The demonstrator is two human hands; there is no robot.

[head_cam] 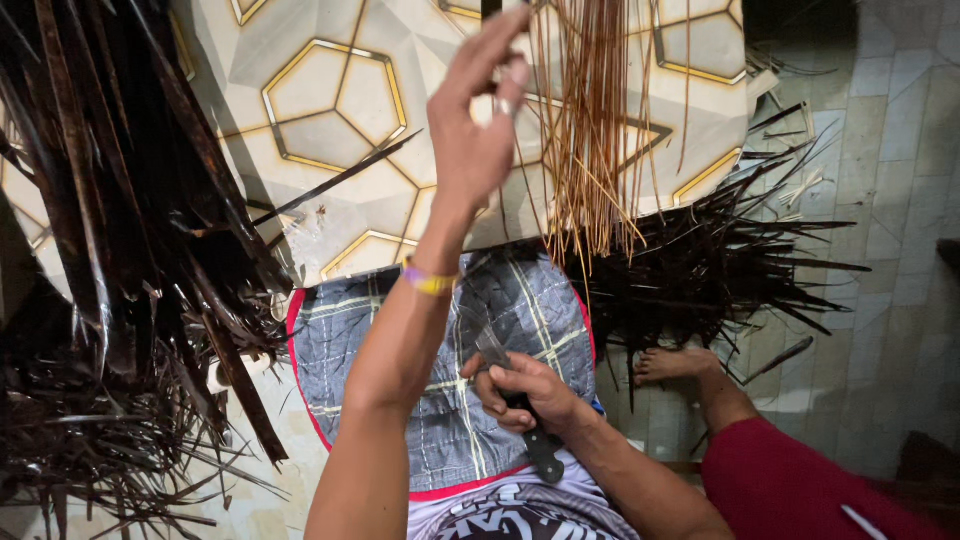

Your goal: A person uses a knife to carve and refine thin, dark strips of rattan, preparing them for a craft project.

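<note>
Head view: heap of dark brown dried leaf strips point(120, 260) at left; bundle of thin tan midrib sticks point(595, 130) hanging ahead, pinched by raised left hand point(475, 140); black-handled knife point(520, 410) over lap, gripped in right hand point(525, 390).

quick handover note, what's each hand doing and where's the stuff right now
Left hand: raised, fingers pinching the bundle of thin tan sticks, which hangs down over the patterned floor.
Right hand: low at the lap, closed on a knife with a dark handle, blade pointing up-left over the grey checked cloth.
Dark leaf strips: one big heap on the left, another on the right by the bare foot.
Done: a bundle of stripped sticks is in hand.
Left: both heaps of dark strips still lie around.
</note>
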